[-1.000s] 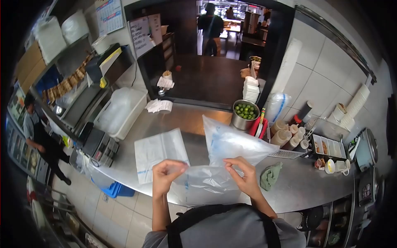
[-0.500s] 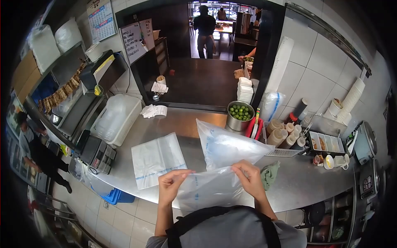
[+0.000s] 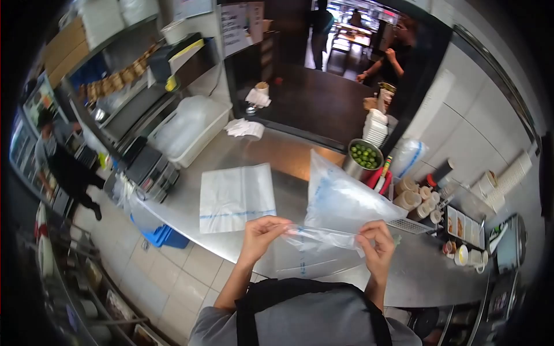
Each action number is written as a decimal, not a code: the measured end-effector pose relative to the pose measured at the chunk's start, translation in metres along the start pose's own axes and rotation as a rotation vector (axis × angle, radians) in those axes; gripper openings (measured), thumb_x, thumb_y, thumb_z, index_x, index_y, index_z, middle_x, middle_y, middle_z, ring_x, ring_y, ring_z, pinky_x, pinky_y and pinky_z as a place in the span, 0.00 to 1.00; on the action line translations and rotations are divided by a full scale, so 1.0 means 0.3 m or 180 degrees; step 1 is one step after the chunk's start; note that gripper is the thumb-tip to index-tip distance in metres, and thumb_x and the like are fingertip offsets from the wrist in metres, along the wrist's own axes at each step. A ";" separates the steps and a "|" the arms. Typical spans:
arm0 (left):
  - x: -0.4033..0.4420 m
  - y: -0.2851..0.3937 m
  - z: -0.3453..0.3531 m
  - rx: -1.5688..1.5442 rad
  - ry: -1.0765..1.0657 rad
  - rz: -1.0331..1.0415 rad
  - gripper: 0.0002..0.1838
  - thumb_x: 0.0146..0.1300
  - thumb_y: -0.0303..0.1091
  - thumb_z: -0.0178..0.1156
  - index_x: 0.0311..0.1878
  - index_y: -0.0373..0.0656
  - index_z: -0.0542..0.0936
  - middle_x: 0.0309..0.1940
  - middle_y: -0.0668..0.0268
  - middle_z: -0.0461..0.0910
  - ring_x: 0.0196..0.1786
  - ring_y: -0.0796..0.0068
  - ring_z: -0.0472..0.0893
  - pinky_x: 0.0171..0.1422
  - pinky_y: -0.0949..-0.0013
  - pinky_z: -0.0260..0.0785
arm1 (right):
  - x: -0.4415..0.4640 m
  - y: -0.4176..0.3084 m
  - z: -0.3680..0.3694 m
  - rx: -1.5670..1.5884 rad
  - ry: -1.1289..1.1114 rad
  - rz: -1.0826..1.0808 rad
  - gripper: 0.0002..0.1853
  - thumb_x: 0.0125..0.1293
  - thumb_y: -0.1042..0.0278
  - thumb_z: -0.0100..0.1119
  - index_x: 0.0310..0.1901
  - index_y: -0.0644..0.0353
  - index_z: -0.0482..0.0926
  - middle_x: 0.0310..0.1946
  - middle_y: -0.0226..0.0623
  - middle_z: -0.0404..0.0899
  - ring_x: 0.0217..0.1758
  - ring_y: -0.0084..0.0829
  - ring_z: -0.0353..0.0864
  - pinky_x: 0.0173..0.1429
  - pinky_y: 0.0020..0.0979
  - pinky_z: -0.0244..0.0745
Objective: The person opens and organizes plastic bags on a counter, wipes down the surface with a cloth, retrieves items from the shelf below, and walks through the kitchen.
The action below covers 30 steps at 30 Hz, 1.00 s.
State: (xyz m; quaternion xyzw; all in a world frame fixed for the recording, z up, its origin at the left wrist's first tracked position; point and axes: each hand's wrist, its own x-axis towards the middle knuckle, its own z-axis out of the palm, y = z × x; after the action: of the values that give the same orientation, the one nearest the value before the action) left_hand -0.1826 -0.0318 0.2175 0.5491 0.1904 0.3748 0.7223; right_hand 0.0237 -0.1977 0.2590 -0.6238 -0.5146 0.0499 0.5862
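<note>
A clear plastic bag (image 3: 326, 237) is stretched between my two hands, its upper edge bunched into folds. My left hand (image 3: 264, 237) pinches one corner between thumb and fingers. Closed on the opposite corner is my right hand (image 3: 378, 247). The lower part of this bag hangs over the counter's front side. Just beyond it, a larger translucent bag (image 3: 343, 199) with blue print lies puffed up on the steel counter. To the left of that lies a flat stack of white plastic bags (image 3: 238, 193) with a blue stripe.
A metal pot of green limes (image 3: 365, 157) stands behind the puffed bag. Sauce bottles (image 3: 408, 199) and a condiment tray (image 3: 464, 228) line the right side. A white basket (image 3: 193, 135) sits back left. One person (image 3: 63, 155) stands far left; others are beyond the serving window.
The bag's edge was spread fairly flat between my hands; now it is gathered into folds. My view has turned, shifting the counter. Another person now shows at the serving window.
</note>
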 end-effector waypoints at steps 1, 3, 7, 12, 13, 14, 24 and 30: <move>-0.004 -0.008 -0.003 -0.0120 -0.0055 -0.0087 0.08 0.54 0.16 0.57 0.39 0.30 0.78 0.37 0.55 0.81 0.42 0.66 0.82 0.47 0.69 0.75 | -0.010 -0.003 -0.007 -0.0029 -0.0081 0.0097 0.07 0.51 0.75 0.64 0.29 0.65 0.75 0.26 0.35 0.72 0.30 0.26 0.70 0.36 0.24 0.64; -0.006 -0.008 0.003 -0.0054 -0.0001 0.0041 0.07 0.55 0.16 0.57 0.37 0.32 0.79 0.34 0.60 0.81 0.39 0.72 0.81 0.44 0.73 0.74 | -0.012 0.007 -0.005 -0.0023 -0.0251 0.0233 0.08 0.49 0.76 0.65 0.28 0.66 0.74 0.26 0.35 0.71 0.29 0.27 0.70 0.36 0.24 0.64; -0.004 -0.031 0.003 -0.0283 -0.0032 0.0379 0.06 0.55 0.17 0.59 0.37 0.34 0.78 0.35 0.62 0.81 0.39 0.78 0.79 0.45 0.77 0.72 | 0.000 -0.036 0.026 0.0008 -0.0722 0.0236 0.08 0.48 0.77 0.63 0.27 0.68 0.73 0.26 0.34 0.70 0.30 0.27 0.69 0.36 0.25 0.64; -0.015 0.000 0.012 -0.0545 -0.0208 0.0113 0.08 0.52 0.14 0.59 0.36 0.34 0.78 0.32 0.62 0.81 0.37 0.78 0.80 0.43 0.77 0.72 | -0.019 0.038 -0.009 -0.0160 -0.0884 0.0079 0.05 0.48 0.79 0.60 0.28 0.67 0.75 0.29 0.33 0.71 0.33 0.26 0.68 0.37 0.24 0.63; -0.016 0.004 0.016 -0.0455 -0.0272 0.0082 0.08 0.53 0.15 0.59 0.37 0.34 0.78 0.33 0.62 0.81 0.38 0.78 0.80 0.44 0.77 0.72 | -0.016 0.047 -0.017 0.0000 -0.0662 0.0009 0.05 0.48 0.79 0.60 0.28 0.67 0.75 0.29 0.33 0.71 0.33 0.26 0.69 0.37 0.24 0.63; -0.018 0.006 0.022 -0.0363 -0.0342 0.0047 0.09 0.54 0.17 0.59 0.39 0.34 0.78 0.34 0.62 0.81 0.38 0.79 0.80 0.46 0.77 0.72 | -0.014 0.048 -0.020 0.0158 -0.0435 -0.0058 0.05 0.47 0.79 0.61 0.28 0.67 0.75 0.29 0.33 0.71 0.33 0.25 0.69 0.36 0.24 0.63; -0.017 -0.026 0.035 -0.0407 -0.0213 -0.0193 0.02 0.58 0.21 0.59 0.34 0.37 0.77 0.23 0.71 0.77 0.26 0.89 0.73 0.29 0.83 0.65 | -0.035 0.080 -0.056 -0.0105 -0.0432 0.0227 0.02 0.55 0.78 0.57 0.29 0.66 0.76 0.27 0.34 0.74 0.30 0.23 0.70 0.34 0.22 0.64; 0.003 -0.071 0.046 0.0303 -0.0490 0.0354 0.07 0.53 0.19 0.63 0.32 0.40 0.74 0.30 0.69 0.76 0.32 0.84 0.73 0.37 0.80 0.65 | -0.016 -0.007 -0.046 0.0353 0.0217 0.0928 0.03 0.54 0.77 0.60 0.28 0.66 0.77 0.26 0.33 0.74 0.29 0.23 0.71 0.35 0.23 0.65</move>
State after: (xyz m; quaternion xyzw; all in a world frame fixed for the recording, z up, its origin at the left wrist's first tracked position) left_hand -0.1655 -0.0427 0.2021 0.6196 0.1211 0.3617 0.6860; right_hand 0.0293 -0.2109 0.2622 -0.6599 -0.3949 0.1416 0.6234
